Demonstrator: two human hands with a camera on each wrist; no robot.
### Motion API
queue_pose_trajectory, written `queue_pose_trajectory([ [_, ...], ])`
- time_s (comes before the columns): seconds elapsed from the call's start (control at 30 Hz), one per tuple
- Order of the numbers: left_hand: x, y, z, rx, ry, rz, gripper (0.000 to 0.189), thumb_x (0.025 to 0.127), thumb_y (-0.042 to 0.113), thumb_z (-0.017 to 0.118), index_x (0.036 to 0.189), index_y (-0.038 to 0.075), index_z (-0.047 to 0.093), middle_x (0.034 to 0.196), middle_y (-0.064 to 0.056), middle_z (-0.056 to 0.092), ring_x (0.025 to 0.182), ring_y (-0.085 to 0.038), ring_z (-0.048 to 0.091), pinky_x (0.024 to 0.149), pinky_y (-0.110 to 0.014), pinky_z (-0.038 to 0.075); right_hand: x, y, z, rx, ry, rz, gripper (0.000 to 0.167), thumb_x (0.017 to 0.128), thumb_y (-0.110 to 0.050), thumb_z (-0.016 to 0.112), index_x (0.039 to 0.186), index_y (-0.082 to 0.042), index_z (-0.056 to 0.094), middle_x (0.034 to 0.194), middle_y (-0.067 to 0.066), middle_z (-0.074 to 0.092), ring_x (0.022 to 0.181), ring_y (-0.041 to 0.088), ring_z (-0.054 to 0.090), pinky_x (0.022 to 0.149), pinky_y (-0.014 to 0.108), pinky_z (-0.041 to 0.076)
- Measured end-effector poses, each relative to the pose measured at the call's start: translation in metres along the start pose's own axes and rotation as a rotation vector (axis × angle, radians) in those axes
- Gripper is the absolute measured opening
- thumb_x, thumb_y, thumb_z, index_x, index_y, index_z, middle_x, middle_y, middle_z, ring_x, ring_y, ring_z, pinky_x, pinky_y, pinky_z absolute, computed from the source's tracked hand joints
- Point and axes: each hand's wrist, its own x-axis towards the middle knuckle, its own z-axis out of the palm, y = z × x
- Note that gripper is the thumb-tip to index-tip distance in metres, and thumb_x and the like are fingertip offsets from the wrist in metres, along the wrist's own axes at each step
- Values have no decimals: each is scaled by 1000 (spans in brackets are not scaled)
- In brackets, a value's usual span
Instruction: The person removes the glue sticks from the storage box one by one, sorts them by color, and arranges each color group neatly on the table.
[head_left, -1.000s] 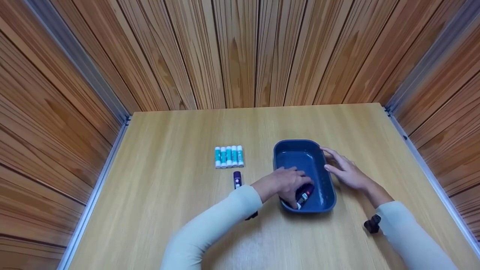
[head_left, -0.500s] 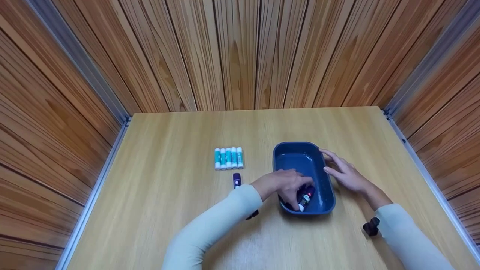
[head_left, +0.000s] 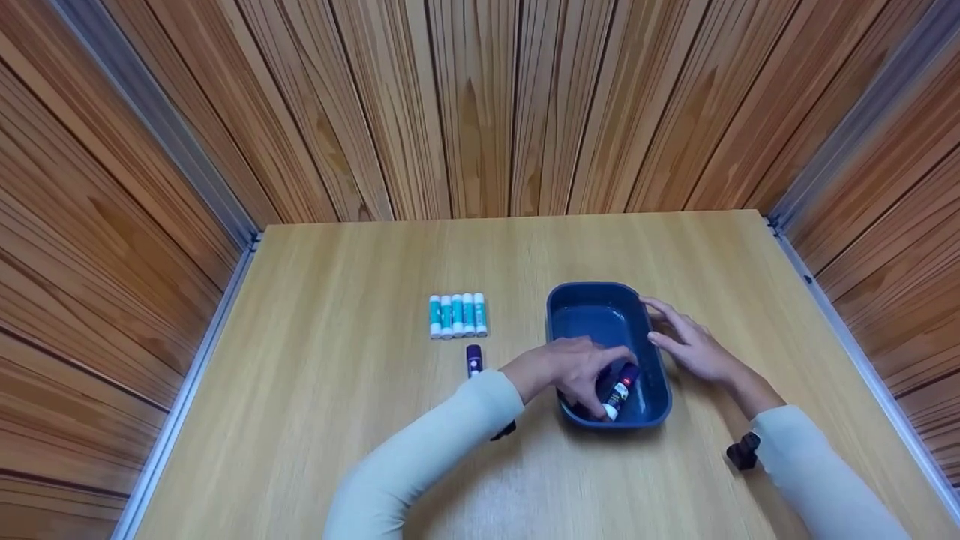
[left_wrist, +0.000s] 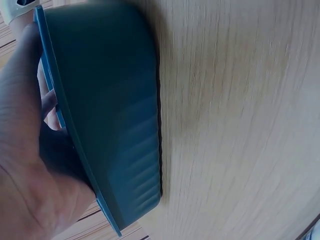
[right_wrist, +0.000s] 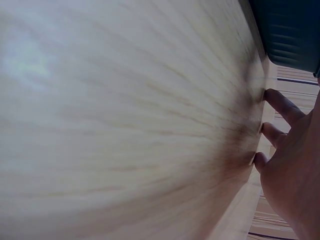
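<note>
In the head view my left hand (head_left: 581,371) reaches over the left rim into the dark blue bin (head_left: 604,288). Its thumb and fingers pinch a glue stick (head_left: 621,391) with a dark purple body, a printed label and a white end, held slanted near the bin's front. Part of a second dark item beneath the hand is hidden. The left wrist view shows the hand (left_wrist: 30,150) over the bin's outer wall (left_wrist: 110,115). My right hand (head_left: 694,345) steadies the bin's right side, index finger and thumb at the rim. Three of its fingertips meet the table in the right wrist view.
Several green-and-white glue sticks (head_left: 457,315) lie side by side in a row left of the bin. Below them a purple stick (head_left: 474,360) is partly covered by the left sleeve (head_left: 442,431). Wood-panelled walls (head_left: 480,112) enclose the table (head_left: 337,300).
My left hand has shifted the purple glue stick slightly to the right inside the bin, and more of its label and white end shows. The right hand stays at the bin's side.
</note>
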Motion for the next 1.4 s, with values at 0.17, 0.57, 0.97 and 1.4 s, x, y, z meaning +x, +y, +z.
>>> queue_pose_trajectory([
  [0.17,0,0,1,-1,22,-15,97,93,65,84,170,51,28,174,4,48,159,-22,46,137,-47,43,0,1,0,-13,3,-8,66,121,-34,51,180,-28,22,174,31,47,162,61,41,125,92,25],
  [0.57,-7,-6,-8,-50,147,35,95,90,63,87,169,43,38,176,2,46,166,-23,43,138,-51,41,0,-3,0,8,-2,-30,67,120,-30,53,180,-23,23,173,32,47,161,62,41,125,92,26],
  [0.97,-15,-16,-13,-55,218,83,96,90,61,88,168,29,43,170,4,52,158,-20,49,136,-45,44,1,0,0,19,-14,-27,67,121,-33,50,181,-24,20,177,31,43,162,61,41,126,90,26],
  [1.4,-40,-30,-16,-117,295,61,99,84,61,91,167,29,47,172,4,53,164,-23,46,136,-52,44,-2,-3,-1,8,-11,5,70,120,-37,52,181,-27,19,178,30,41,164,60,39,127,90,25],
])
